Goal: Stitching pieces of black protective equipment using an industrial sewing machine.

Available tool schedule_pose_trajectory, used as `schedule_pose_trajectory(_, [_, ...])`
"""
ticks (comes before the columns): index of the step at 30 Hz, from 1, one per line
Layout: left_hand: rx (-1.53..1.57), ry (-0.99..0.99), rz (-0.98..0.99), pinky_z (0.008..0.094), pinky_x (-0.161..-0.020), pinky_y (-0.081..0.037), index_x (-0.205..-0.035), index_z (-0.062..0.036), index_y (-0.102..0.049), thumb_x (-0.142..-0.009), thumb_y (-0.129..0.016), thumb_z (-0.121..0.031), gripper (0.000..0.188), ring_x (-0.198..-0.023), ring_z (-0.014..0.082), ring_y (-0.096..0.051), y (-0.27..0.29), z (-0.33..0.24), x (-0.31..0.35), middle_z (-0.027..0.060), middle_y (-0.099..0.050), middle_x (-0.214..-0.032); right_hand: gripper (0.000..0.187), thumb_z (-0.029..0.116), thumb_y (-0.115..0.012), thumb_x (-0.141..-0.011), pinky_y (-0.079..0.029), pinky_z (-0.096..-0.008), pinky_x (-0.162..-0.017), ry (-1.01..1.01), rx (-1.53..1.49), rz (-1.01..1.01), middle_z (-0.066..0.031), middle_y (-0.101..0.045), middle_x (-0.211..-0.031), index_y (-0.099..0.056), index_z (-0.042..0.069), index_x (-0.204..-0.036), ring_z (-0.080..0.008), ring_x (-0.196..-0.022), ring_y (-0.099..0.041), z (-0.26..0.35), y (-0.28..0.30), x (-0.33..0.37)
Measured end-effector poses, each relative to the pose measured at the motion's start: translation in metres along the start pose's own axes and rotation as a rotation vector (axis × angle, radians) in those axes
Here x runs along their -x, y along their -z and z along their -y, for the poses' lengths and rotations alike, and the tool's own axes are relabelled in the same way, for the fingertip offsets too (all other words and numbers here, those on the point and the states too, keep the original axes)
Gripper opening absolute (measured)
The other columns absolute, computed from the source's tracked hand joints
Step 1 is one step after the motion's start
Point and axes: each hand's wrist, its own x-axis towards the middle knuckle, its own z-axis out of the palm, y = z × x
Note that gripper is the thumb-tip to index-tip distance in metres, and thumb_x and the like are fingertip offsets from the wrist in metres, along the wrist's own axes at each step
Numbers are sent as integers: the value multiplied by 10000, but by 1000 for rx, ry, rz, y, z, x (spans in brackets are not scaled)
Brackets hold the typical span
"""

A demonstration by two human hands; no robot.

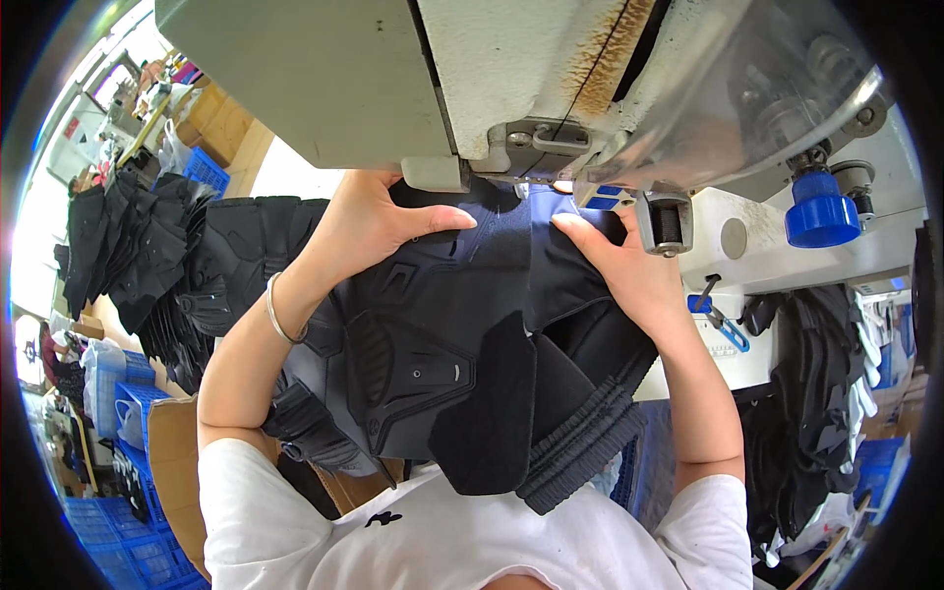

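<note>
A black padded garment piece with moulded panels and a gathered elastic band hangs from the sewing machine toward my lap. Its upper edge lies under the machine head, beside the lit needle area. My left hand, with a bangle on the wrist, grips the fabric left of the needle area, thumb stretched on top; its other fingers are mostly hidden. To the right, my right hand holds the black cloth, its thumb pointing toward the needle. The needle and the foot are hard to make out.
Stacked black pieces lie to the left, above blue crates and a cardboard box. A bobbin winder, a blue knob and a small blue-handled tool are on the right. Black cloth hangs beyond.
</note>
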Motion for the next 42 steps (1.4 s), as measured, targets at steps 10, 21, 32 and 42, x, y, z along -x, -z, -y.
schedule_pose_trajectory(10, [48, 56, 21, 291, -847, -479, -1031, 15, -647, -700, -835, -229, 452, -898, 149, -618, 3, 1, 0, 70, -694, -968, 456, 392, -721, -795, -445, -322, -871, -115, -231, -55, -87, -667, -1027, -663, 43, -1083, -181, -937, -600, -4, -5, -5])
schedule_pose_trajectory(21, [69, 22, 12, 296, -873, -466, -1063, 8, -637, -701, -834, -201, 462, -938, 145, -610, -2, 1, -2, 67, -686, -999, 449, 315, -747, -785, -441, -296, -869, -104, -281, -42, -77, -669, -1024, -645, 3, -1091, -149, -932, -589, -7, -4, -6])
schedule_pose_trajectory(32, [37, 24, 4, 295, -885, -452, -1000, 6, -685, -712, -818, -238, 400, -915, 155, -608, -4, 7, 2, 68, -697, -987, 250, 209, -693, -765, -478, -384, -686, -129, -216, -26, -179, -653, -821, -654, 29, -933, -354, -774, -619, 15, 10, -9])
schedule_pose_trajectory(42, [8, 8, -25, 297, -876, -456, -1002, 16, -683, -709, -819, -253, 421, -907, 167, -610, -5, 6, 3, 92, -697, -981, 280, 269, -717, -785, -494, -393, -647, -105, -230, -31, -193, -652, -773, -660, 18, -892, -380, -773, -634, 11, 7, -11])
